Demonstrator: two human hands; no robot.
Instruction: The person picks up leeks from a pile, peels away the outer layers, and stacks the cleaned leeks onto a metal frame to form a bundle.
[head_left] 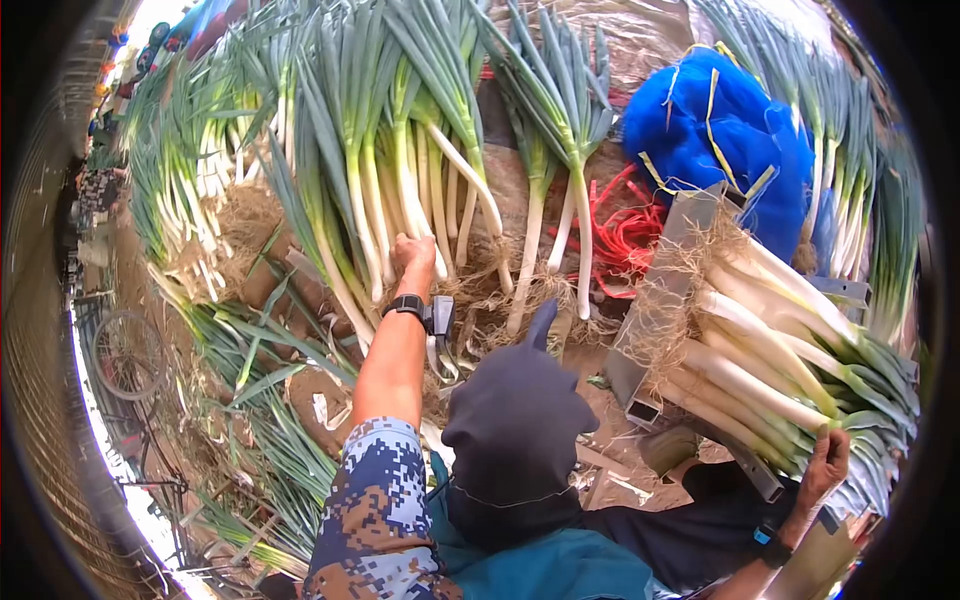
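My left hand point(413, 258), with a watch on its wrist, is closed round the white lower stalk of a leek in the row of leeks point(365, 200) laid out in front of me. The row's green leaves point away from me. On the right, my right hand point(826, 466) grips the near side of a leek bundle point(765, 345), its thumb against a stalk where white turns to green. This bundle lies across a metal stand point(640, 330), with the roots toward the left. What is under the right-hand fingers is hidden.
A blue mesh heap point(720, 125) and red plastic ties point(620, 230) lie beyond the stand. More leeks lie at far left point(200, 190) and far right point(840, 200). A dark cloth-covered shape point(515, 430) fills the lower middle. A bicycle wheel point(128, 355) stands at left.
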